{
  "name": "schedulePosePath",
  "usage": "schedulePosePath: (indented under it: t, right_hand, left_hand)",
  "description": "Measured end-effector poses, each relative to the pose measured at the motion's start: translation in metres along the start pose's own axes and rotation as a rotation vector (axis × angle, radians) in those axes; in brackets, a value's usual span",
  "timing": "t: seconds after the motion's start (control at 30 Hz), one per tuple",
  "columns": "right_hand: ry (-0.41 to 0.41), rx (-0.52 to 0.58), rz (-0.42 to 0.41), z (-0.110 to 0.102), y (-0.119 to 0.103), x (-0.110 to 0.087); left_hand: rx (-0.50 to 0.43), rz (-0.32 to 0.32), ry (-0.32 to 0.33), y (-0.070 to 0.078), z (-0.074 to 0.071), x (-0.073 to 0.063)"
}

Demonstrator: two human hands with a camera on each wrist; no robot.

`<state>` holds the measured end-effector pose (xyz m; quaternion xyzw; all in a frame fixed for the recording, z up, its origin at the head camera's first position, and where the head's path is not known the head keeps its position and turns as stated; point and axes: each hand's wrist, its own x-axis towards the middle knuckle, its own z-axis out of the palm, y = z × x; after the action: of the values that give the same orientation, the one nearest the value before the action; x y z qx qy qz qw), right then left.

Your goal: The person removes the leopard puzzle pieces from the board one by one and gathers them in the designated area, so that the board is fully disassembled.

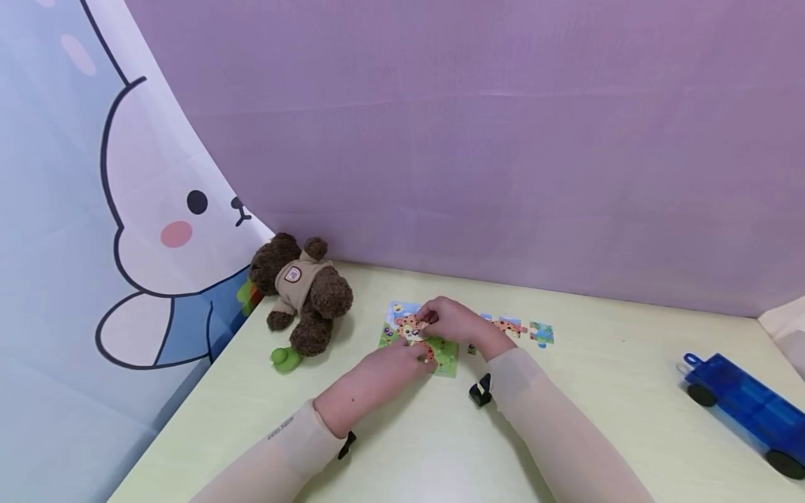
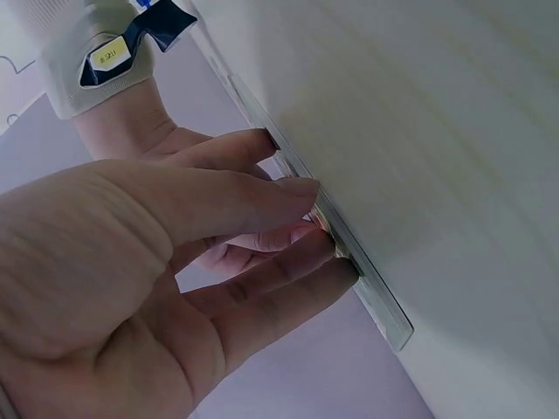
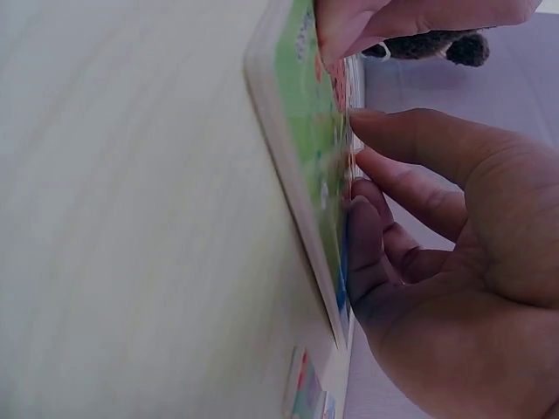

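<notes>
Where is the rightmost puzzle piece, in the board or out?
Out: the rightmost puzzle piece lies on the table, apart from the puzzle board.

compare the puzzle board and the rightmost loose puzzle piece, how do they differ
The puzzle board is much larger than the loose piece. The board has straight outer edges, whereas the piece has a knob jutting out. Both have colourful printing and lie on the table.

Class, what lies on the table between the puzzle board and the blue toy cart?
Loose puzzle pieces lie close beside the puzzle board; beyond them, pale tabletop runs on to the blue toy cart. The head view shows this.
</notes>
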<state>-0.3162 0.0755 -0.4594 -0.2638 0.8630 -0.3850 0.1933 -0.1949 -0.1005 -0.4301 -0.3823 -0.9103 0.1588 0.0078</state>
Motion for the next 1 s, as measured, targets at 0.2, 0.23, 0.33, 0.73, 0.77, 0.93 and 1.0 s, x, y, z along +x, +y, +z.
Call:
schedulePosePath:
  t: [0.2,0.23,0.33,0.73,0.77,0.93,1.0]
  right_hand:
    - [-0.021,-0.003,-0.009,-0.0002,-0.001,0.0011]
    - [-0.024,-0.001,-0.003,-0.0001,-0.0014,0.001]
    - [-0.028,0.007,0.009,0.0002,-0.0026,0.0008]
    - [-0.035,0.042,-0.002,-0.0002,-0.0002,0.0017]
    - [-0.035,0.043,-0.006,0.0,0.0004,0.0018]
    - [-0.028,0.036,-0.024,0.0006,0.0011,0.0014]
    - [-0.024,0.029,-0.029,0.0006,0.0005,0.0009]
  left_hand:
    - [-0.03,0.001,0.017,-0.0021,0.0004,0.0007]
    - [-0.028,0.004,0.021,-0.0025,0.0008,0.0012]
    - [-0.022,0.006,0.032,-0.0033,0.0025,0.0034]
    - [0.044,0.017,0.043,-0.0032,0.0023,0.0057]
    - [0.046,0.017,0.04,-0.0031,0.0023,0.0054]
    - [0.025,0.011,0.023,-0.003,0.0024,0.0032]
    - [0.019,0.008,0.017,-0.0033,0.0027,0.0026]
